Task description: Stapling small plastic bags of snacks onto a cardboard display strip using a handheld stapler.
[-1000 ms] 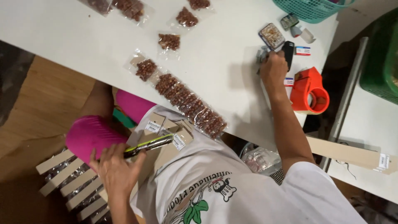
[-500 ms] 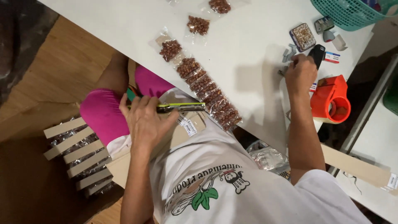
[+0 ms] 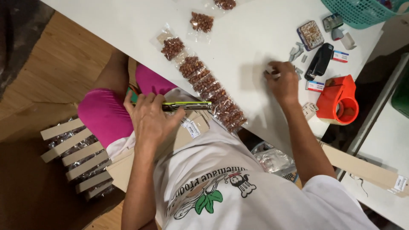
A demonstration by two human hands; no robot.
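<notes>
Stapler (image 3: 187, 105) gripped in closed left hand (image 3: 149, 119); right hand (image 3: 283, 81) pinches small staples (image 3: 272, 73) on table (image 3: 128, 17).

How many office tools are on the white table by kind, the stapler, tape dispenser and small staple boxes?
Black stapler: 1
Orange tape dispenser: 1
Small staple boxes: 2
Total: 4

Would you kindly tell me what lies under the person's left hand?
Under the left hand lies a slim green and black stapler, resting on tan cardboard header cards on the lap. The hand covers the stapler's rear end.
</notes>
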